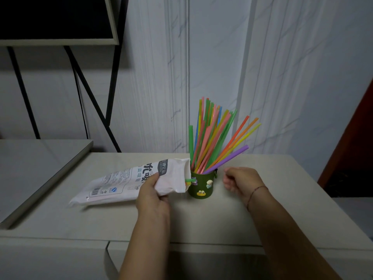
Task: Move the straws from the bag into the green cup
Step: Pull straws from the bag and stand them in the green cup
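Observation:
A green cup (201, 185) with small cartoon stickers stands on the pale table (201, 223). Several colourful straws (212, 138) fan upward out of it. Left of the cup lies a white plastic bag (125, 182) with printed text, its open end raised against the cup. My left hand (153, 196) grips the bag near that open end. A green straw tip (189, 180) and a yellow one poke out of the bag's mouth. My right hand (240, 181) hovers just right of the cup, fingers loosely curled, holding nothing.
A grey surface (40, 168) adjoins the table on the left. Behind it a black metal stand (90, 93) carries a dark framed screen. The wall runs close behind the cup. A dark red-brown panel (355, 138) borders the right edge.

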`<move>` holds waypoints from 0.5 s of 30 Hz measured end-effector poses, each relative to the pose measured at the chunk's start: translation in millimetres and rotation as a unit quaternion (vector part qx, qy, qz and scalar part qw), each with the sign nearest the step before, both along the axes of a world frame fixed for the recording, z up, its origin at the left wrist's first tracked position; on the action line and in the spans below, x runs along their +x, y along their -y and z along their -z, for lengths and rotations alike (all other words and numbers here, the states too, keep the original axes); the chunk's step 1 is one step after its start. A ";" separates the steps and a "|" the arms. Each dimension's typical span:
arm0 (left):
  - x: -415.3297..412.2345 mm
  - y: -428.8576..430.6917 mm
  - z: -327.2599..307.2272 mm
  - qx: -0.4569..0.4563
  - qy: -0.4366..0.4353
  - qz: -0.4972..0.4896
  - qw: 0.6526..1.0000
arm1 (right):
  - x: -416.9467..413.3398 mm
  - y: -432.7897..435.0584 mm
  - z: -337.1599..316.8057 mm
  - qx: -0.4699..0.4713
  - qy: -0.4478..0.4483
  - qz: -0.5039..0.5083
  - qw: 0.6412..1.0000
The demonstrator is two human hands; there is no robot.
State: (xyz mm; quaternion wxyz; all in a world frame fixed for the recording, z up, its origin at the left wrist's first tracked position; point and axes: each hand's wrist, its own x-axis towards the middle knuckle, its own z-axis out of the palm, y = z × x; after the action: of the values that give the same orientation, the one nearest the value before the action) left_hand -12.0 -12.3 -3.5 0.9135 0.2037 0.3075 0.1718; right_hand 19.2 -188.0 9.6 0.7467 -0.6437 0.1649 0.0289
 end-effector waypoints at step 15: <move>-10.9 11.6 -8.4 0.230 0.052 -0.108 0.966 | -35.4 -52.7 -1.9 0.084 -0.081 -0.231 0.966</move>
State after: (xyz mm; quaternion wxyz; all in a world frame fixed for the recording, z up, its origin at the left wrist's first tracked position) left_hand -23.0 -23.9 4.8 0.8328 0.3643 0.2321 0.3462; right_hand -16.2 -135.3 11.5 0.7552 -0.5952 0.0688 0.2660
